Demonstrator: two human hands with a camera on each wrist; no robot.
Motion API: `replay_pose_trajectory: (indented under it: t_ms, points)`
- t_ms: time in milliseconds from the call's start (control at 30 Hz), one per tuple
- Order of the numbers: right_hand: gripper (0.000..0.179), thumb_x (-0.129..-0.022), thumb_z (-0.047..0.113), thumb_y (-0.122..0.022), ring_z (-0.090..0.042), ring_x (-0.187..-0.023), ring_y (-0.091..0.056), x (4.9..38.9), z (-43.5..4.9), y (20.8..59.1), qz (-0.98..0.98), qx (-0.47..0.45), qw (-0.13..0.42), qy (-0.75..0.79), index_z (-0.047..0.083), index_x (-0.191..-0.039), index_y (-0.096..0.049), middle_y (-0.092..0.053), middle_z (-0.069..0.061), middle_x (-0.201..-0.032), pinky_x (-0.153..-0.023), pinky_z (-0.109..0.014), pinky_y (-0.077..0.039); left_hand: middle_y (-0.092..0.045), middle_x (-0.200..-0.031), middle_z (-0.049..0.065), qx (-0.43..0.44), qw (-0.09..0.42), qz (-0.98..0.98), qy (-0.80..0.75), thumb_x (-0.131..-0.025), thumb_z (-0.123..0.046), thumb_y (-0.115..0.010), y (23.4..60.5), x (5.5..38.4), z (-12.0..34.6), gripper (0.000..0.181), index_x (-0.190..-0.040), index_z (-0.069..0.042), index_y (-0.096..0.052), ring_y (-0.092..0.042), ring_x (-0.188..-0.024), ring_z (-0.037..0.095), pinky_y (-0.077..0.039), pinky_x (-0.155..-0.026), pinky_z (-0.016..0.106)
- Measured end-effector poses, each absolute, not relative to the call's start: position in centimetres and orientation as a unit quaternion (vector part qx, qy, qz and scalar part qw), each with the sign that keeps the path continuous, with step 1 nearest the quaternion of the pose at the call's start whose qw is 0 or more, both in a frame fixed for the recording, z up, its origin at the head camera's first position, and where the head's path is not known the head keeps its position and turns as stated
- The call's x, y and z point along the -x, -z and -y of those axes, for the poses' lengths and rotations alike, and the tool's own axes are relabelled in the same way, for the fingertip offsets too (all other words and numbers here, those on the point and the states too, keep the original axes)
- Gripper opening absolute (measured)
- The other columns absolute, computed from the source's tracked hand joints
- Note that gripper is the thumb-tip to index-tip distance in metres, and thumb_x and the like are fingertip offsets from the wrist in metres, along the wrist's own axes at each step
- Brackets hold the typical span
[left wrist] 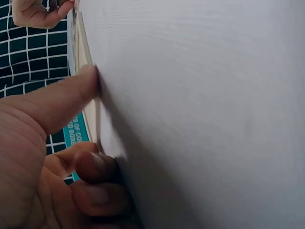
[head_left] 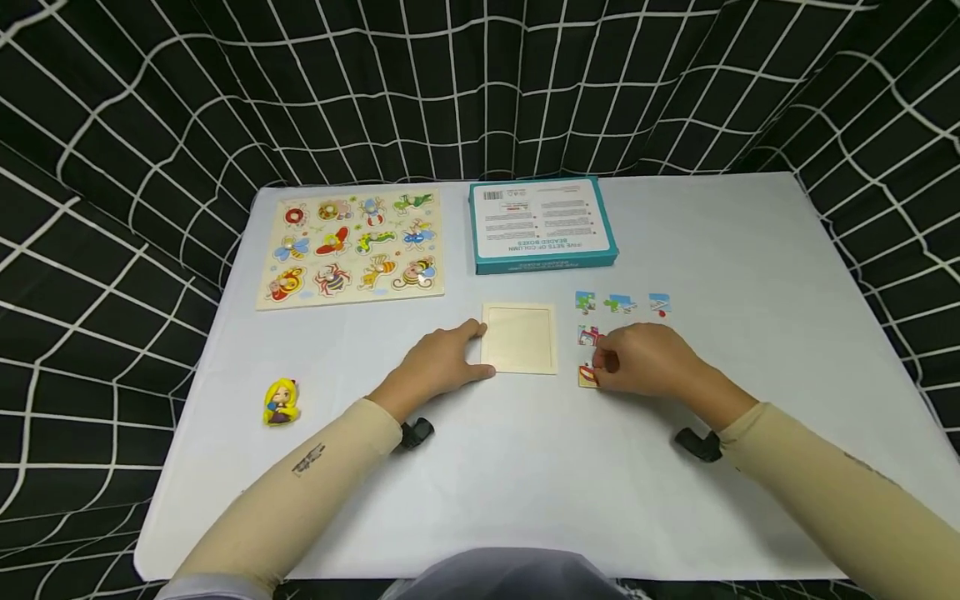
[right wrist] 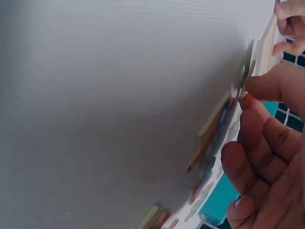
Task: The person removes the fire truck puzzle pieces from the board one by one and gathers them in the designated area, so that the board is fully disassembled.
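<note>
A square wooden puzzle tray with a raised rim lies mid-table. My left hand rests at its left side, thumb against the near corner and index finger by the left edge, the other fingers loosely bent. My right hand pinches a small picture puzzle piece between thumb and index finger; only an orange edge shows in the right wrist view. Just above it lies a piece with red and white. Green-and-blue pieces lie in a row beyond. My right hand may hide other pieces.
A wooden insect peg puzzle lies at the back left. Beside it is a teal-edged box, printed side up. A yellow-haired doll figure lies at the left. White cloth covers the table; black netted curtain surrounds it.
</note>
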State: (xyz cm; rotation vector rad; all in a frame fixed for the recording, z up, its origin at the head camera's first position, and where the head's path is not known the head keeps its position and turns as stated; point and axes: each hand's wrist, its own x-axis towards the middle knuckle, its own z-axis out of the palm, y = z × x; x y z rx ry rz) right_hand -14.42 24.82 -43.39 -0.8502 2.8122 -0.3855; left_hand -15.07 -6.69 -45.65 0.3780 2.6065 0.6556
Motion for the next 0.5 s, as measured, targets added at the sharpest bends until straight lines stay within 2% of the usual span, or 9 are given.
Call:
replay_pose_trajectory:
  t_ms: [200,400,500]
  points:
    - [0.010,-0.074,0.020,-0.077,-0.006,-0.060,-0.046,14.8,-24.6,43.9,-0.942,0.298,0.069,0.138,0.023,-0.072,-0.067,-0.048,0.016,-0.063,-0.054,-0.027,-0.040,-0.062,-0.128,0.011,-0.121,0.212,-0.942,-0.231,-0.085,-0.050,-0.073,45.8,14.8,7.0,0.072,-0.144,-0.021,-0.046,-0.060,-0.111,0.028,-0.046,-0.088,0.045]
    - [0.010,-0.076,0.024,-0.079,-0.007,-0.062,-0.047,14.8,-25.0,43.9,-0.946,0.268,0.097,0.155,0.024,-0.076,-0.068,-0.051,0.015,-0.064,-0.054,-0.029,-0.040,-0.059,-0.133,0.010,-0.125,0.229,-0.934,-0.245,-0.085,-0.050,-0.073,46.0,14.8,7.3,0.075,-0.147,-0.021,-0.043,-0.057,-0.116,0.027,-0.044,-0.093,0.046]
    - [0.011,-0.079,0.028,-0.079,-0.008,-0.061,-0.049,14.7,-25.6,43.2,-0.950,0.237,0.101,0.175,0.024,-0.078,-0.069,-0.053,0.014,-0.065,-0.055,-0.030,-0.040,-0.065,-0.114,0.009,-0.134,0.239,-0.925,-0.264,-0.086,-0.049,-0.072,45.7,15.1,8.2,0.073,-0.147,-0.022,-0.043,-0.061,-0.097,0.022,-0.047,-0.082,0.041]
